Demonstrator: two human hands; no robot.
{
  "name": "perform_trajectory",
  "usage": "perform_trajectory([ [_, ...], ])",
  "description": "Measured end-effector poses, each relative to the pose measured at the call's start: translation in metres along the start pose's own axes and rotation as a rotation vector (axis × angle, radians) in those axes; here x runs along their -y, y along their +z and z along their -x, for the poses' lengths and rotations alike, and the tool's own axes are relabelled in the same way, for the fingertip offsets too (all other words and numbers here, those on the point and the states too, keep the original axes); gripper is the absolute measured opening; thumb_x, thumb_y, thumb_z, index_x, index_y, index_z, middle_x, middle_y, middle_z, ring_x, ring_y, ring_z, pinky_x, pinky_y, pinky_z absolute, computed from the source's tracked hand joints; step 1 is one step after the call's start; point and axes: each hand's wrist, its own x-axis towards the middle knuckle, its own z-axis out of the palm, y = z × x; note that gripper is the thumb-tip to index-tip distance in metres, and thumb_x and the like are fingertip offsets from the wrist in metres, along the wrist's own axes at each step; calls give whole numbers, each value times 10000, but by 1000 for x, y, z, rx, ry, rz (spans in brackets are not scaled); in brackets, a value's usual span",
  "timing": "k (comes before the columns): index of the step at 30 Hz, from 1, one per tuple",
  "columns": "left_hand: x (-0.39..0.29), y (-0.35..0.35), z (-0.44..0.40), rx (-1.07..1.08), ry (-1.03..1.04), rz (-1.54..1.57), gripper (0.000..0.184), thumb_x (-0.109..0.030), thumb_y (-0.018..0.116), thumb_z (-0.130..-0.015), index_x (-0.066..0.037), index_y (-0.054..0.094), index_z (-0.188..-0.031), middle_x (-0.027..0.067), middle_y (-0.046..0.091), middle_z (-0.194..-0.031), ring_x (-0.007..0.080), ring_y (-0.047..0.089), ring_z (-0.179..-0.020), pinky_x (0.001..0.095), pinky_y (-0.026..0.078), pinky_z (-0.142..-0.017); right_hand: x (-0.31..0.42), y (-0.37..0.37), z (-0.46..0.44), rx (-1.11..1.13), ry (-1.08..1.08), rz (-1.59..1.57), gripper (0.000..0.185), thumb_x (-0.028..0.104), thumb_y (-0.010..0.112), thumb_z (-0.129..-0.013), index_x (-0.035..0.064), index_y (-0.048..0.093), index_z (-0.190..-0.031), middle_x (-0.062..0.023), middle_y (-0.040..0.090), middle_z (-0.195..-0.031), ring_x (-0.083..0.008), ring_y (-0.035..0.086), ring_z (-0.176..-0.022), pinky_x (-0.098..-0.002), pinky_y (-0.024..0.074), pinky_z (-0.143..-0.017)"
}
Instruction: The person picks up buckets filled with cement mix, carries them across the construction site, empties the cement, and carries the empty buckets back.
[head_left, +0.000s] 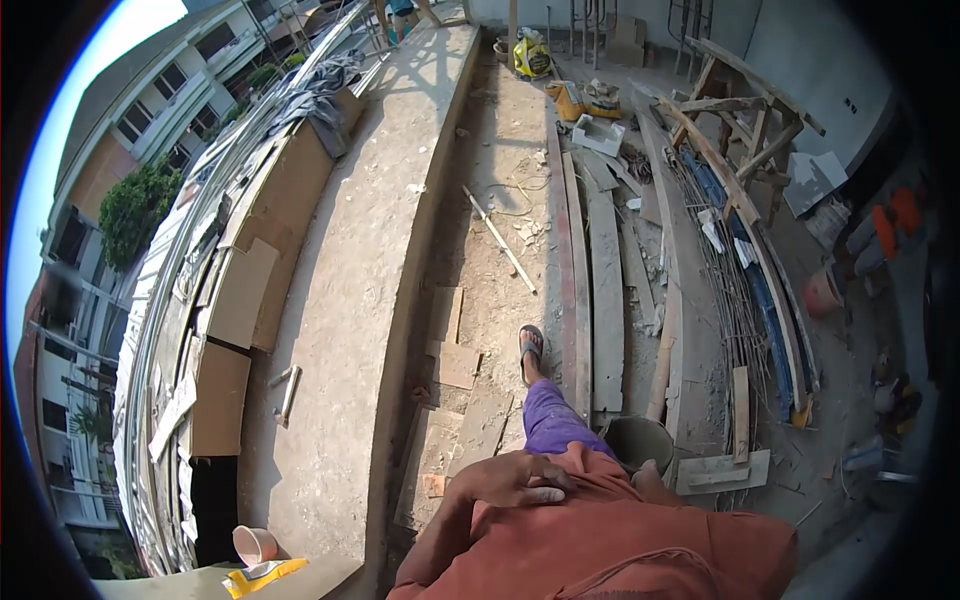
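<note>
My left hand [515,480] lies against the front of the rust-red shirt [610,525], its thumb apart from the fingers. A dark grey bucket [643,438] is at my right side, partly covered by the shirt. My right hand [652,480] is at the bucket's near rim and seems to grip it; most of its fingers are hidden. Below me, one sandalled foot [531,347] rests on the dusty floor strip, under a purple trouser leg [560,415].
A raised concrete ledge [350,250] runs along the left, with a pink tub [255,545] near me. Long planks [606,290] and thin rods [730,320] lie to the right. A stick [500,240] crosses the floor ahead. Another person [403,18] is at the far end.
</note>
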Motion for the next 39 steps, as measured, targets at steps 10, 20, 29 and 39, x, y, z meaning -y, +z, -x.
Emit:
perform_trajectory([
  [10, -19, -247, -121, 90, -61, -69, 290, -282, 610, -785, -59, 623, -969, 105, 620, -960, 244, 566, -918, 325, 430, -795, 252, -95, -174, -224, 701, -1340, 507, 91, 467, -722, 52, 328, -1207, -183, 352, -1184, -382, 368, -1073, -581, 320, -842],
  [20, -4, -432, -193, 260, 118, -33, 284, -191, 631, -773, -17, 610, -997, 122, 615, -997, 230, 560, -957, 319, 422, -828, 457, -180, -332, -96, 422, -1701, 593, 49, 419, -697, 78, 290, -1276, -174, 253, -1350, -404, 266, -1217, -672, 270, -905],
  [29, 37, -642, -190, -16, -35, 40, 253, -232, 562, -843, -37, 627, -991, 92, 620, -1001, 201, 567, -944, 296, 421, -845, 535, -175, -443, -228, 837, -1602, 523, 159, 362, -805, 81, 260, -1312, -120, 225, -1387, -374, 247, -1243, -676, 237, -909],
  [39, 89, -859, -193, -861, -208, 123, 263, -174, 480, -892, -6, 565, -1076, 92, 629, -967, 168, 569, -946, 300, 424, -836, 668, -199, -471, -409, 970, -1394, 516, 181, 339, -815, 78, 253, -1313, -132, 224, -1385, -385, 236, -1243, -678, 240, -902],
])
